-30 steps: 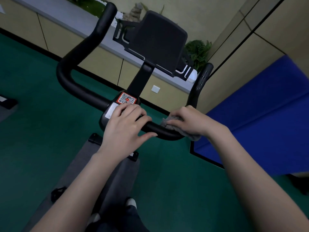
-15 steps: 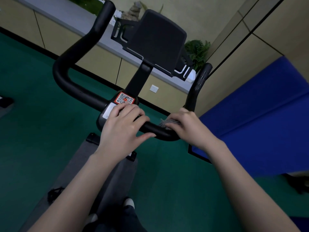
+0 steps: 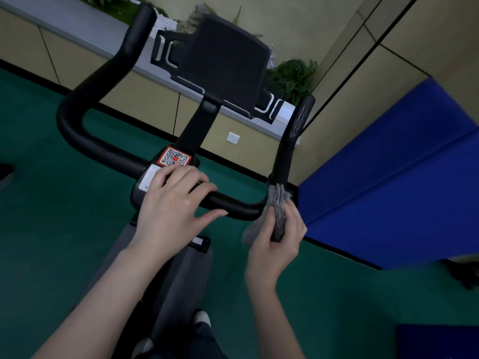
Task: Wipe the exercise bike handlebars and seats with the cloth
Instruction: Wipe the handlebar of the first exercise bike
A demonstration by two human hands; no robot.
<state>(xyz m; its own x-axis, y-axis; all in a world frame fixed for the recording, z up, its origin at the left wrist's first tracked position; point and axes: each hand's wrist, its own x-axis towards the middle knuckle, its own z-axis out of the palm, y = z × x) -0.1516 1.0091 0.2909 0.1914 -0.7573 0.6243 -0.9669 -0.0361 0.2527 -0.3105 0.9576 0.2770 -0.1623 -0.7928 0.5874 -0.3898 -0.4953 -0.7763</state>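
Note:
The black exercise bike handlebar curves in a wide U in front of me, with a dark tablet holder on its centre post. My left hand rests on the middle of the bar beside the QR code sticker, fingers draped over the top. My right hand grips a folded grey cloth at the bar's right bend, the cloth's top touching the foot of the right upright grip. The seat is out of view.
The bike's grey frame runs down toward my feet on green flooring. A blue padded mat leans at the right. Beige cabinets with a grey ledge and plants line the far wall.
My right hand has turned palm-up and slid with the cloth from on top of the bar to its right bend. The left hand stays in place.

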